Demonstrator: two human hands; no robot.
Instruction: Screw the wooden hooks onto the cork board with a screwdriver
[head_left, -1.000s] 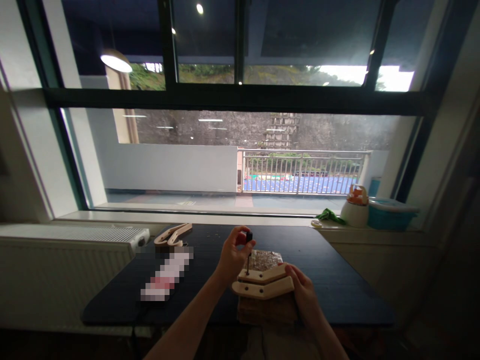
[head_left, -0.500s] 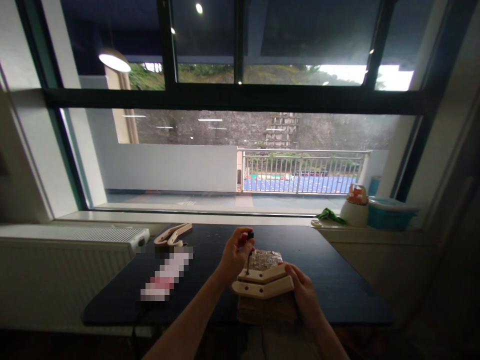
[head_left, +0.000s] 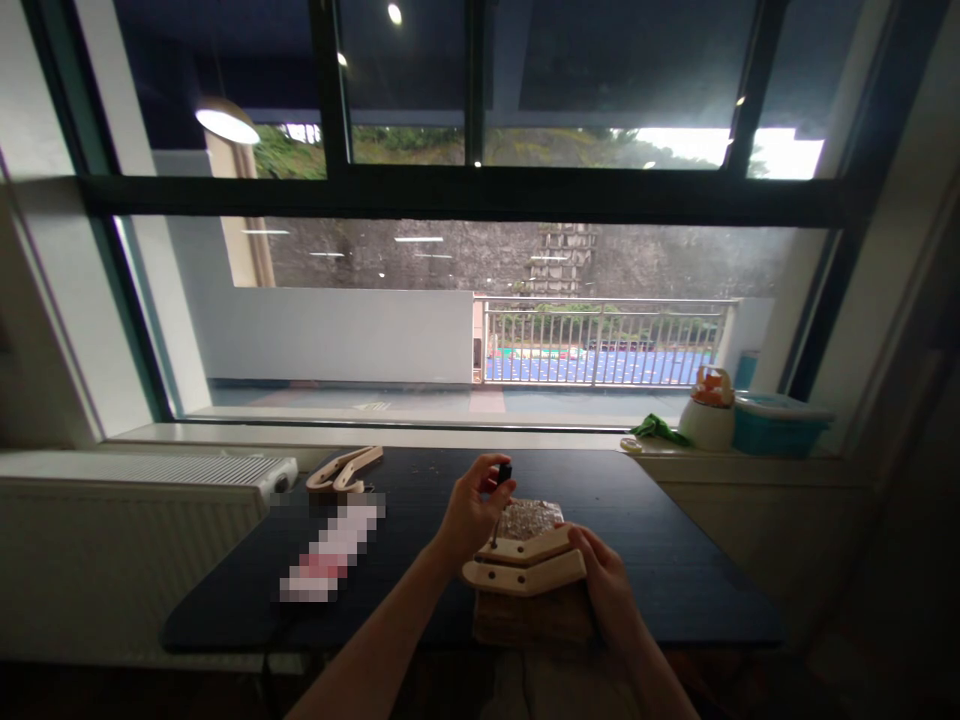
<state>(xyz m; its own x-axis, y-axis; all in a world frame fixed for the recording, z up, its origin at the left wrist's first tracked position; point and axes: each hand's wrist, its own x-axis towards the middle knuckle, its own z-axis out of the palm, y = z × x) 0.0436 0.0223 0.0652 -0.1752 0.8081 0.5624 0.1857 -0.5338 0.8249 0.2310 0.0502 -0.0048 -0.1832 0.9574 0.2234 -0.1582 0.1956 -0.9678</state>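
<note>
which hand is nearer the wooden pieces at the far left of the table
Left. The left hand, holding a black handle, is right of those wooden pieces; the right hand, holding bent wooden bars, is farther right.

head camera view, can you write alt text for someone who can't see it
The left hand holds a black-handled tool down at two bent wooden pieces, while the right hand holds their right end. They are above a block at a dark table, facing a wide window.
</note>
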